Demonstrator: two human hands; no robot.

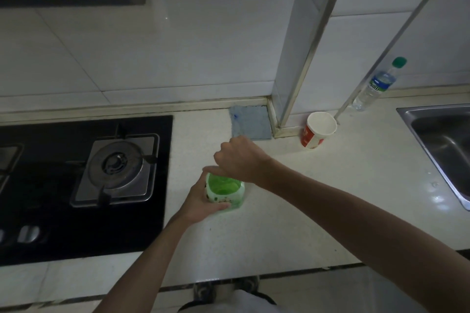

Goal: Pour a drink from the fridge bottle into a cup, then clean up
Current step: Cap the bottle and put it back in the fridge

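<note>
A green drink bottle (226, 192) stands upright on the pale countertop (292, 211), in front of me. My left hand (201, 202) wraps around its left side and holds it. My right hand (239, 157) is closed over the bottle's top, and the cap is hidden under it. A red and white paper cup (318, 129) stands empty-looking and upright to the right, near the wall pillar. A blue cloth (250, 123) lies flat against the backsplash behind the bottle.
A black gas hob (84, 180) with a burner fills the left. A steel sink (445, 145) is at the right edge. A clear water bottle (379, 84) with a green cap leans by the wall. The counter's front edge runs along the bottom.
</note>
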